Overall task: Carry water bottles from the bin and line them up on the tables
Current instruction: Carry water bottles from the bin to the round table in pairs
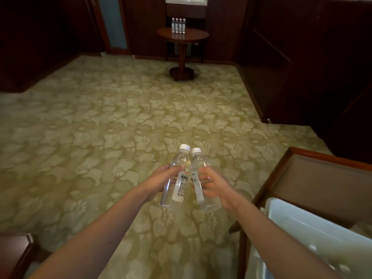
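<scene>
I hold two clear water bottles with white caps out in front of me over the carpet. My left hand [159, 179] grips the left bottle [177, 178] round its middle. My right hand [214, 186] grips the right bottle [198, 176] the same way. Both bottles tilt away from me, caps close together. The pale blue bin [302, 224] sits at my lower right on a brown seat, with blurred bottle caps showing inside. Far ahead stands a round wooden table [193, 36] with several bottles [178, 25] lined up in a row on it.
Patterned green carpet [120, 117] stretches between me and the round table. Dark wood panelling and a cabinet [302, 67] run along the right. The wood-framed seat [322, 178] under the bin juts in at the right. A dark wooden corner [14, 250] shows at the bottom left.
</scene>
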The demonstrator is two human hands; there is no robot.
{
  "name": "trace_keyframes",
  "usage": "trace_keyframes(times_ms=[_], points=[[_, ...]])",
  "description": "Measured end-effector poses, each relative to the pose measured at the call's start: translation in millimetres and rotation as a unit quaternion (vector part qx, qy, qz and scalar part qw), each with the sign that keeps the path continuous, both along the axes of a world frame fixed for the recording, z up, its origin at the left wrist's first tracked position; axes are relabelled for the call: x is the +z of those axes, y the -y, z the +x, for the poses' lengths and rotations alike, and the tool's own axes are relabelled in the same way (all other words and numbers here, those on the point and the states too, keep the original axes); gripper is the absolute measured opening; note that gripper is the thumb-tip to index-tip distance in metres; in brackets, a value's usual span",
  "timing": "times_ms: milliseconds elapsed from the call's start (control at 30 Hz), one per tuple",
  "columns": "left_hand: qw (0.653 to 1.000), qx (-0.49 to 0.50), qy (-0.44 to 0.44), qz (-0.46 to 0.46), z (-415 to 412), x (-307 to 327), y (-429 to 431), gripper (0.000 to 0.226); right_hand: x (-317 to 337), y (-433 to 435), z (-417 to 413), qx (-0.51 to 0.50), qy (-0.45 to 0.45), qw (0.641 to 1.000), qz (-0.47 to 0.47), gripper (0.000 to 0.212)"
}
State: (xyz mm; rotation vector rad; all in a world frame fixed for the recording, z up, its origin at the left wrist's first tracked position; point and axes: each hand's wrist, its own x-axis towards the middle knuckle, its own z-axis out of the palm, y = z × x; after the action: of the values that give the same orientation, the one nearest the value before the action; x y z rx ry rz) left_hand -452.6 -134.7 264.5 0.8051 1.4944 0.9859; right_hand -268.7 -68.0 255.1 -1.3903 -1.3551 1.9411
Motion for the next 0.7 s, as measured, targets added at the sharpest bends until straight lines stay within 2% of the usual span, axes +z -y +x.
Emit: trace_keyframes(times_ms=[67,100,167,300,433,567,700], points=[[1.000,0.016,0.006,0.011,-19.3,0.7,-1.7,0.051,-0.4,-5.2,-19.3,0.015,-0.006,1.000,-0.012,0.068],[1.000,0.024,0.011,0.014,-26.1,-0.3,-4.1,0.050,-0.8,-8.2,-26.5,0.020,-0.009,1.000,-0.013,0.071],[0.999,0.029,0.025,0.012,-34.9,-2.7,-11.3,0.050,-2.3,-15.8,-37.3,0.023,-0.010,1.000,-0.003,0.065],[0.998,0.022,0.062,0.000,-45.3,-6.7,-33.5,0.075,-5.0,-41.3,-51.0,0.019,-0.019,1.000,-0.006,0.062],[0.997,0.000,0.076,0.002,-57.4,-14.2,-76.3,0.082,-9.7,-87.9,-63.7,0.009,-0.029,1.000,-0.005,0.053],[0.993,0.061,0.103,0.018,-76.9,-20.2,-146.0,0.094,-16.2,-165.3,-79.5,0.017,-0.023,0.999,0.018,0.055],[0.984,0.132,0.120,0.027,-89.9,-4.1,-221.3,0.084,-3.7,-250.6,-93.5,0.032,-0.026,0.998,0.042,0.041]])
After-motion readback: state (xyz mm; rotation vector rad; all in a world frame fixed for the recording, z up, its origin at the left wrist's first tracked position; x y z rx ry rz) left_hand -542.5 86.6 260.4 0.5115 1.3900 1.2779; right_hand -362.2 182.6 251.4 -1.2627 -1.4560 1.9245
